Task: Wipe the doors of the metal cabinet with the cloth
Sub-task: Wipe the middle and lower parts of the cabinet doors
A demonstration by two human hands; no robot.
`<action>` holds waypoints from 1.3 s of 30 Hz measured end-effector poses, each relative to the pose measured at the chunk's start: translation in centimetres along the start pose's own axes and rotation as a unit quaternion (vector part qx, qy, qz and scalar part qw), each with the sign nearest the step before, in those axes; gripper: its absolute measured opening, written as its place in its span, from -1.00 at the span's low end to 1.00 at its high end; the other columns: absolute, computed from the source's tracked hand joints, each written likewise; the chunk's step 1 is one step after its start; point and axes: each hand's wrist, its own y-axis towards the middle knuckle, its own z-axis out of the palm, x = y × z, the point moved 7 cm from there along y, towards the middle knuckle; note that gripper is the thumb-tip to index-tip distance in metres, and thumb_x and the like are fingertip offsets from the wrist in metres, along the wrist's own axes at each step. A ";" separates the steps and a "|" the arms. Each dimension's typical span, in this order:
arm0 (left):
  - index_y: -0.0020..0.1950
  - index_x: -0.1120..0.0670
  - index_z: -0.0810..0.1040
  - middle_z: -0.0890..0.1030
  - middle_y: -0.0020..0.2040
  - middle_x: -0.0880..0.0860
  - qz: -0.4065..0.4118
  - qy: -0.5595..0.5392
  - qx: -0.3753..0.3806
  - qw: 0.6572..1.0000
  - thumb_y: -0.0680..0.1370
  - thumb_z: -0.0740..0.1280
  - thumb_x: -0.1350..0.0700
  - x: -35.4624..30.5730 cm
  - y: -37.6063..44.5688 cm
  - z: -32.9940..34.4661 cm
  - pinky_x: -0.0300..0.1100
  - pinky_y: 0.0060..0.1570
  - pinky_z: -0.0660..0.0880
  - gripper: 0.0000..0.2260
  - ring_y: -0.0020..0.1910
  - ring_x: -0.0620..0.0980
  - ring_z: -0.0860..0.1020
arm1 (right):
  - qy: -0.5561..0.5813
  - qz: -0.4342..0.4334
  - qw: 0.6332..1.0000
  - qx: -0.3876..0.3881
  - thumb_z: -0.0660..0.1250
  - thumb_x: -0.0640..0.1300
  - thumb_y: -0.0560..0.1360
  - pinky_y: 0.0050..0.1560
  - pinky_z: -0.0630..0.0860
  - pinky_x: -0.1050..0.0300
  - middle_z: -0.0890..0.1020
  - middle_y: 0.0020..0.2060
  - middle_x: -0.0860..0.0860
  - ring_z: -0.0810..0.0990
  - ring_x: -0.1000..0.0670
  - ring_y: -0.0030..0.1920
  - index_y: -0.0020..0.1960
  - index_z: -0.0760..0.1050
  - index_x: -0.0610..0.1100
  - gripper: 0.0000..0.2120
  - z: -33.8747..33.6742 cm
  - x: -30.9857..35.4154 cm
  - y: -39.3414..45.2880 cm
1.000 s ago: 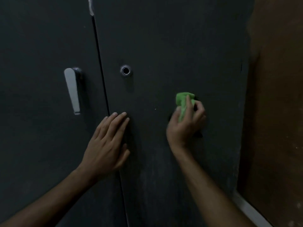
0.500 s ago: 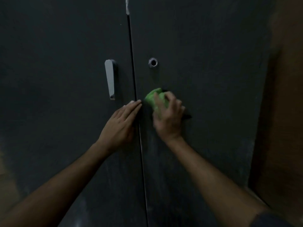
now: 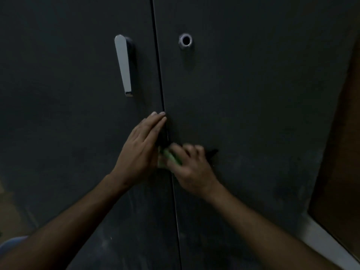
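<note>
Dim room, dark cabinet doors (image 3: 253, 114): our right hand (image 3: 191, 168) clutches the cloth (image 3: 169, 158) at the seam; left hand (image 3: 140, 151) flat, fingers straight. Cloth may snag in the gap.

Cabinet doors (image 3: 253, 114): uniform dark charcoal grey, with faint pale smudges toward the lower area. Handle (image 3: 123, 63) on the left door: light silver-grey. Lock ring (image 3: 185, 40) on the right door: silver-grey with a black centre. Cloth (image 3: 169, 158): bright green. Wall (image 3: 342, 152) at the right: brown. Strip (image 3: 327, 242) below the wall: pale grey-white.
</note>
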 end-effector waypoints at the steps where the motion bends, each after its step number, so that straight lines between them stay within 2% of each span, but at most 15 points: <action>1: 0.54 0.27 0.31 0.30 0.56 0.21 0.007 0.001 0.004 1.000 0.57 0.15 0.17 -0.2 -0.6 0.4 0.14 0.51 0.26 -0.47 0.57 0.14 0.22 | 0.001 -0.019 0.999 0.028 0.43 -0.14 0.44 -0.04 0.44 -0.05 0.55 0.25 -0.08 0.53 -0.16 0.02 0.25 0.59 0.04 -0.62 -0.2 -0.4 -2.5; 4: 0.54 0.24 0.31 0.27 0.57 0.18 0.012 -0.004 0.014 1.000 0.48 0.20 0.15 -0.8 -2.5 2.0 0.08 0.56 0.16 -0.39 0.60 0.12 0.16 | -0.011 0.087 0.996 -0.008 0.46 -0.12 0.41 -0.04 0.38 -0.05 0.51 0.22 -0.12 0.52 -0.21 0.00 0.30 0.57 0.03 -0.54 -2.5 -5.7 -5.4; 8: 0.52 0.24 0.34 0.26 0.58 0.18 -0.023 -0.043 -0.017 0.999 0.45 0.22 0.11 -1.4 -3.7 4.0 0.13 0.54 0.18 -0.38 0.60 0.13 0.17 | -0.022 0.309 0.943 -0.121 0.37 -0.05 0.48 0.00 0.38 -0.07 0.47 0.21 -0.15 0.48 -0.22 0.04 0.36 0.51 0.06 -0.56 -3.0 -7.9 -2.3; 12: 0.51 0.23 0.36 0.27 0.56 0.19 -0.043 -0.089 -0.064 0.993 0.46 0.25 0.10 -1.5 -3.8 4.9 0.10 0.54 0.20 -0.40 0.58 0.16 0.20 | -0.028 0.109 0.994 -0.003 0.36 -0.02 0.52 0.01 0.36 -0.06 0.39 0.27 -0.07 0.48 -0.17 0.05 0.40 0.44 0.14 -0.55 0.0 -1.5 -5.1; 14: 0.51 0.23 0.36 0.27 0.57 0.18 -0.021 -0.094 -0.058 0.994 0.45 0.25 0.10 -1.9 -4.1 5.5 0.13 0.53 0.20 -0.39 0.59 0.16 0.19 | -0.078 0.118 0.989 0.035 0.48 -0.05 0.46 -0.01 0.40 -0.08 0.48 0.23 -0.07 0.55 -0.18 0.00 0.36 0.48 0.16 -0.50 -1.6 -3.8 -9.1; 16: 0.52 0.23 0.35 0.27 0.57 0.18 0.012 -0.088 -0.048 0.995 0.45 0.25 0.09 -2.6 -4.3 6.0 0.17 0.53 0.19 -0.37 0.60 0.15 0.17 | -0.108 0.273 0.956 -0.005 0.53 -0.10 0.40 0.00 0.44 -0.11 0.55 0.18 -0.16 0.56 -0.25 0.00 0.36 0.50 0.09 -0.45 -4.3 -8.8 -10.4; 19: 0.52 0.22 0.34 0.28 0.56 0.17 0.033 -0.098 -0.054 0.993 0.45 0.25 0.09 -3.1 -4.2 6.8 0.12 0.56 0.14 -0.37 0.60 0.13 0.16 | -0.106 0.496 0.853 -0.122 0.35 -0.02 0.54 0.09 0.45 -0.15 0.50 0.19 -0.23 0.52 -0.28 0.09 0.41 0.48 0.00 -0.56 -5.4 -12.3 -8.0; 21: 0.53 0.21 0.34 0.28 0.57 0.16 0.023 -0.115 -0.058 0.991 0.45 0.25 0.09 -3.2 -3.9 7.1 0.08 0.58 0.10 -0.37 0.61 0.11 0.15 | -0.103 0.428 0.887 -0.136 0.25 0.05 0.58 0.09 0.42 -0.11 0.44 0.22 -0.20 0.48 -0.24 0.08 0.45 0.41 0.02 -0.55 -3.6 -9.6 -4.8; 23: 0.53 0.21 0.33 0.27 0.57 0.16 0.018 -0.122 -0.059 0.991 0.45 0.25 0.09 -3.2 -3.7 7.4 0.06 0.59 0.07 -0.36 0.62 0.10 0.12 | -0.098 0.294 0.949 -0.054 0.22 0.09 0.56 0.02 0.36 -0.06 0.38 0.26 -0.15 0.45 -0.20 0.06 0.48 0.33 0.08 -0.52 -1.1 -5.6 -5.2; 25: 0.53 0.21 0.34 0.27 0.57 0.15 0.017 -0.120 -0.062 0.991 0.45 0.25 0.08 -3.5 -3.5 7.8 0.05 0.59 0.04 -0.37 0.62 0.11 0.10 | -0.108 0.246 0.963 0.012 0.26 0.08 0.52 0.00 0.41 -0.05 0.36 0.26 -0.12 0.46 -0.19 0.06 0.47 0.29 0.11 -0.48 -1.0 -5.3 -9.4; 27: 0.52 0.21 0.35 0.27 0.58 0.14 0.007 -0.119 -0.076 0.990 0.46 0.25 0.09 -3.9 -3.3 8.3 0.06 0.59 0.02 -0.39 0.62 0.12 0.09 | -0.131 0.343 0.930 -0.012 0.31 -0.02 0.51 0.01 0.52 -0.11 0.40 0.25 -0.16 0.52 -0.25 0.06 0.45 0.36 0.04 -0.49 -3.1 -9.2 -13.7; 31: 0.53 0.20 0.33 0.24 0.59 0.14 -0.015 -0.107 -0.118 0.987 0.51 0.25 0.05 -4.2 -3.5 9.4 0.06 0.60 -0.05 -0.40 0.63 0.14 0.06 | -0.059 0.586 0.782 -0.204 0.23 -0.06 0.62 0.16 0.48 -0.13 0.40 0.25 -0.25 0.49 -0.24 0.15 0.50 0.35 -0.09 -0.54 -5.9 -17.8 -14.8; 33: 0.54 0.20 0.32 0.23 0.60 0.13 -0.019 -0.090 -0.133 0.987 0.51 0.26 0.04 -4.1 -3.6 9.9 0.04 0.60 -0.05 -0.40 0.63 0.13 0.06 | -0.064 0.500 0.838 -0.208 0.17 0.05 0.63 0.18 0.48 -0.09 0.36 0.26 -0.19 0.46 -0.18 0.15 0.53 0.29 -0.02 -0.51 -4.9 -17.5 -11.1; 36: 0.54 0.21 0.33 0.22 0.60 0.16 -0.018 -0.052 -0.142 0.988 0.50 0.27 0.04 -4.2 -3.7 10.5 0.04 0.60 -0.07 -0.38 0.63 0.15 0.05 | -0.091 0.243 0.965 -0.041 0.21 0.04 0.57 0.10 0.43 -0.08 0.34 0.29 -0.16 0.44 -0.21 0.09 0.52 0.24 0.08 -0.47 -2.0 -11.9 -11.3; 39: 0.54 0.22 0.33 0.22 0.60 0.18 -0.020 -0.023 -0.154 0.988 0.51 0.27 0.03 -4.4 -3.6 10.6 0.06 0.59 -0.07 -0.38 0.63 0.17 0.05 | -0.100 0.236 0.966 0.025 0.33 -0.08 0.49 0.07 0.51 -0.18 0.42 0.25 -0.27 0.50 -0.31 0.10 0.48 0.33 -0.04 -0.44 -3.9 -14.3 -16.8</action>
